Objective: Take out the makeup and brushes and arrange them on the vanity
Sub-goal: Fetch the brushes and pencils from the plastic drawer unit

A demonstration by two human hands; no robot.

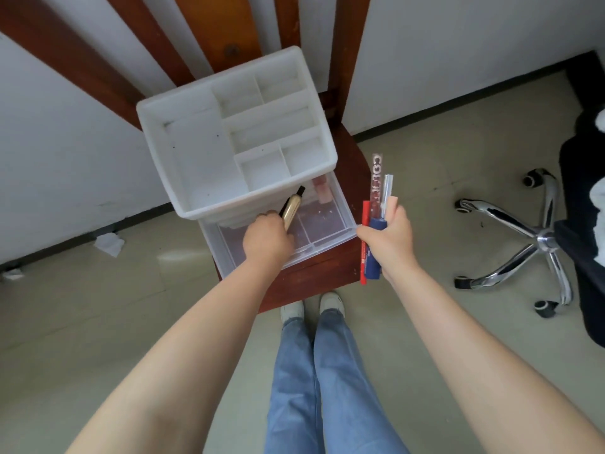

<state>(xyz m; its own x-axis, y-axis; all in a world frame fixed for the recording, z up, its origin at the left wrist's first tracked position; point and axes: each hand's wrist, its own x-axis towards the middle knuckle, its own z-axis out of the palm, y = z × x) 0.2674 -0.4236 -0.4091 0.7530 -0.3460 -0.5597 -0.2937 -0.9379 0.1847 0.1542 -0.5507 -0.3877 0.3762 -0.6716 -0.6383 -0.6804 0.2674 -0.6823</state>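
A white plastic organizer (183, 152) with bare top compartments stands on a dark wooden chair seat (347, 152). Its clear lower drawer (330, 231) is pulled out toward me. My left hand (266, 239) is over the drawer and grips a gold tube with a black tip (291, 209). A pinkish item (322, 193) lies at the back of the drawer. My right hand (388, 239), to the right of the drawer, holds a bundle of makeup sticks: a red pencil (364, 244), a blue tube (375, 257), a clear patterned tube (375, 178) and a silver stick (387, 191).
The chair's slatted back (216, 24) rises against a white wall. An office chair with a chrome star base (537, 240) stands at the right. Crumpled paper (109, 244) lies on the floor by the left wall. My legs and white shoes (312, 309) are just before the chair.
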